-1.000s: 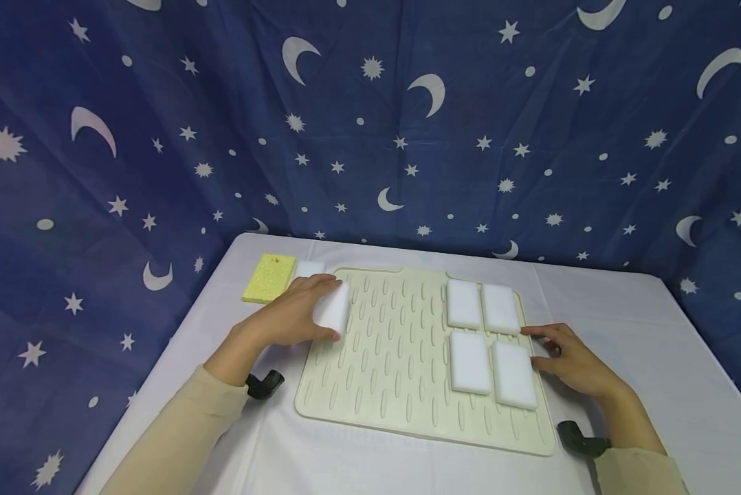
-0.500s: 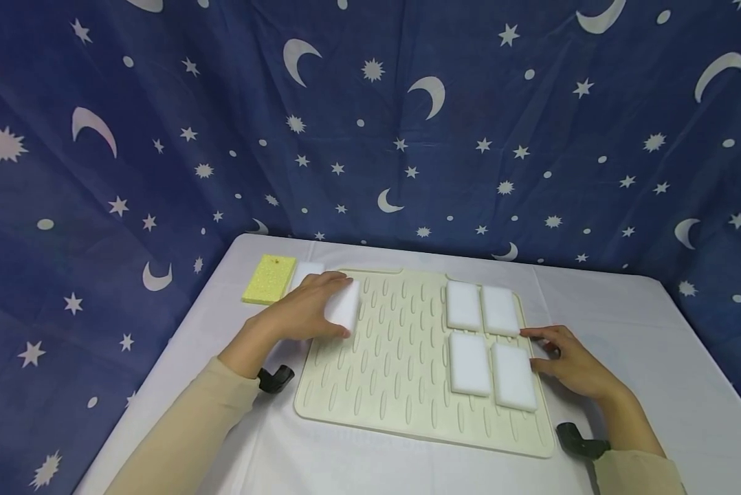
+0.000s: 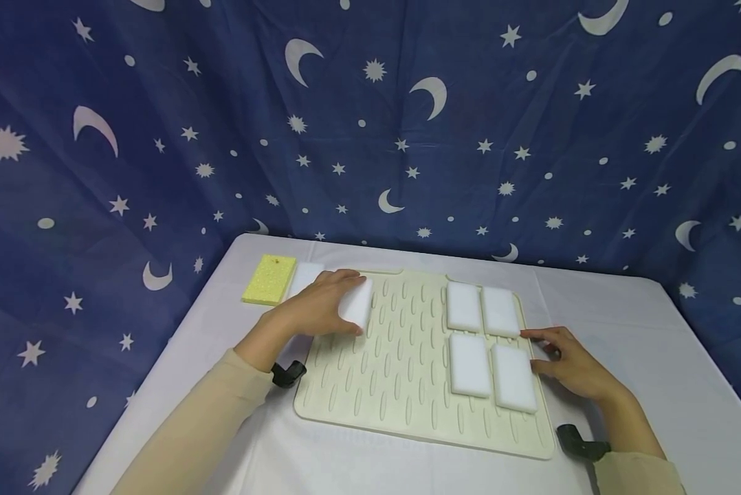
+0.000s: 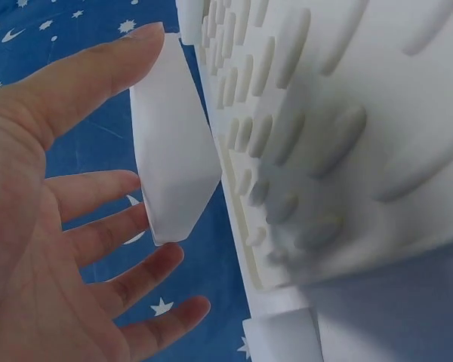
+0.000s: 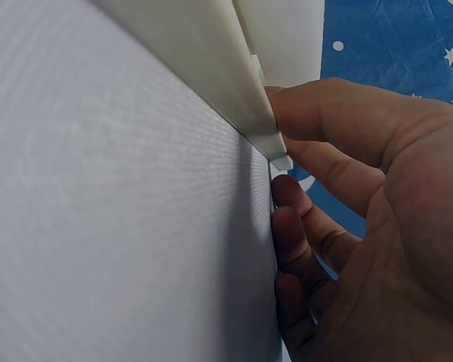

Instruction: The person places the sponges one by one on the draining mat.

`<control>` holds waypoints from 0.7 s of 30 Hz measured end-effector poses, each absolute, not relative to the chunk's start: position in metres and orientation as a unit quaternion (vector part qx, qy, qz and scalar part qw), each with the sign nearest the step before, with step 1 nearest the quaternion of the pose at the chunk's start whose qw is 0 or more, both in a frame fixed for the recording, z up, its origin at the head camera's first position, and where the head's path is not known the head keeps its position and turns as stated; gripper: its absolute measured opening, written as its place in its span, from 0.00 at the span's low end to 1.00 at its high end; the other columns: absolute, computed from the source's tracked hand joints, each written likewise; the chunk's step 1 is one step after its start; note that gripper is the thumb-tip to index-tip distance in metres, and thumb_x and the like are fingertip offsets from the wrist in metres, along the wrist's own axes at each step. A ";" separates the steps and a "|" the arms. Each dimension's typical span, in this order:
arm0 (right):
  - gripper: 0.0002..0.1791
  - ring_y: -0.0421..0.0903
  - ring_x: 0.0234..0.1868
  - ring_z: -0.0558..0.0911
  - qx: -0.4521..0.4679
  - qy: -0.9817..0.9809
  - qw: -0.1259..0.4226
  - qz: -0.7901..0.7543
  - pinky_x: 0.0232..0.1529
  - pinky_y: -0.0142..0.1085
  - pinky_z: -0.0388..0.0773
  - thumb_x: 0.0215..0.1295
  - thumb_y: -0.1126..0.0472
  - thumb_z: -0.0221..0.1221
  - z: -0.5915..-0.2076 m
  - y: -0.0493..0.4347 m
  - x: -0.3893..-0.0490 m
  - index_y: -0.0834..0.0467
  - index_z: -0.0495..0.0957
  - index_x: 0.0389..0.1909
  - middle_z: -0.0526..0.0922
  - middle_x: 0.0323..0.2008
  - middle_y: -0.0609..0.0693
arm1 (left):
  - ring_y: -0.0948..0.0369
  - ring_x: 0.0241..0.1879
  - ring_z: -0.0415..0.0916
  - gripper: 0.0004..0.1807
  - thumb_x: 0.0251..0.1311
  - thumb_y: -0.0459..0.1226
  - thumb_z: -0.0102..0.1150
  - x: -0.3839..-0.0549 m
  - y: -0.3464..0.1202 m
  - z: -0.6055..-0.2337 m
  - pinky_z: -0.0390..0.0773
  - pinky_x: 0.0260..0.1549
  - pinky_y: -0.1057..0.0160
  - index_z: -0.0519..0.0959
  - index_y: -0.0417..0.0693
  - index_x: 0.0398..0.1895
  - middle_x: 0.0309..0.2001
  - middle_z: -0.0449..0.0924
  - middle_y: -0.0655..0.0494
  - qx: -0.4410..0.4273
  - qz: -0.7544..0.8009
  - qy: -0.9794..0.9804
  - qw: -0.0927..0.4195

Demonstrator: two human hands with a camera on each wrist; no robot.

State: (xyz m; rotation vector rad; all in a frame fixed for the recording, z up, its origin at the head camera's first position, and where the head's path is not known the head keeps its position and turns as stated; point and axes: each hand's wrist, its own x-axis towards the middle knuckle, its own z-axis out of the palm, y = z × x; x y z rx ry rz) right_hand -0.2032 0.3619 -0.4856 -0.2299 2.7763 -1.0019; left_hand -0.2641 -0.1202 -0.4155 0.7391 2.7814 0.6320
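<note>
In the head view my left hand [image 3: 317,303] pinches a white sponge [image 3: 356,302] between thumb and fingertips, over the mat's far left part. The left wrist view shows this sponge [image 4: 174,143] apart from the ribbed mat [image 4: 287,188], with thumb at one end and fingers at the other. Over at the right edge of the cream mat [image 3: 370,412], my right hand [image 3: 568,364] rests with thumb and fingertips touching the rim, loosely bent. Several white sponges lie in two rows on the mat's right side, including a near right one [image 3: 514,377].
A yellow sponge [image 3: 269,279] lies on the white tablecloth [image 3: 321,467] beyond the mat's left corner. Beside it another white sponge [image 3: 305,276] is partly hidden by my left hand. A dark blue curtain [image 3: 370,124] with moons and stars hangs behind the table.
My left hand has moved to the right over the mat, carrying the white sponge with it. The right hand has stayed at the mat's right edge.
</note>
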 end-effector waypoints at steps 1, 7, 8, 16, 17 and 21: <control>0.32 0.54 0.56 0.68 -0.077 0.934 0.091 -0.336 0.51 0.45 0.69 0.65 0.58 0.69 -0.486 0.362 -0.203 0.57 0.74 0.70 0.68 0.60 0.61 | 0.47 0.79 0.54 0.55 0.52 0.54 0.78 -0.264 -0.119 -0.415 0.62 0.75 0.47 0.61 0.50 0.81 0.81 0.56 0.52 0.251 0.213 0.939 0.098; 0.33 0.54 0.56 0.68 -0.073 0.935 0.092 -0.334 0.50 0.46 0.69 0.64 0.58 0.69 -0.486 0.362 -0.204 0.56 0.74 0.70 0.68 0.60 0.61 | 0.48 0.79 0.54 0.56 0.52 0.55 0.78 -0.268 -0.109 -0.415 0.61 0.76 0.47 0.61 0.51 0.81 0.81 0.56 0.52 0.258 0.207 0.939 0.095; 0.33 0.54 0.56 0.68 -0.072 0.935 0.092 -0.334 0.50 0.46 0.69 0.64 0.58 0.69 -0.486 0.362 -0.204 0.57 0.74 0.70 0.68 0.60 0.61 | 0.48 0.79 0.54 0.55 0.52 0.55 0.78 -0.269 -0.108 -0.416 0.61 0.76 0.47 0.61 0.51 0.81 0.81 0.56 0.52 0.259 0.206 0.939 0.095; 0.32 0.55 0.56 0.70 -0.071 0.937 0.096 -0.329 0.52 0.45 0.70 0.64 0.58 0.69 -0.486 0.362 -0.203 0.56 0.75 0.69 0.70 0.60 0.61 | 0.49 0.78 0.56 0.55 0.52 0.56 0.77 -0.274 -0.094 -0.418 0.63 0.75 0.48 0.61 0.53 0.81 0.81 0.57 0.54 0.261 0.201 0.940 0.094; 0.32 0.55 0.57 0.70 -0.071 0.937 0.096 -0.330 0.52 0.46 0.70 0.64 0.58 0.69 -0.486 0.361 -0.203 0.56 0.75 0.69 0.70 0.60 0.61 | 0.49 0.78 0.56 0.55 0.52 0.56 0.77 -0.275 -0.092 -0.417 0.63 0.74 0.48 0.61 0.53 0.81 0.81 0.57 0.54 0.262 0.200 0.940 0.093; 0.32 0.56 0.57 0.70 -0.072 0.936 0.096 -0.331 0.53 0.47 0.70 0.64 0.58 0.69 -0.484 0.361 -0.203 0.56 0.75 0.69 0.70 0.60 0.62 | 0.49 0.77 0.57 0.55 0.52 0.57 0.77 -0.277 -0.086 -0.417 0.63 0.74 0.47 0.61 0.53 0.81 0.81 0.57 0.55 0.262 0.197 0.941 0.090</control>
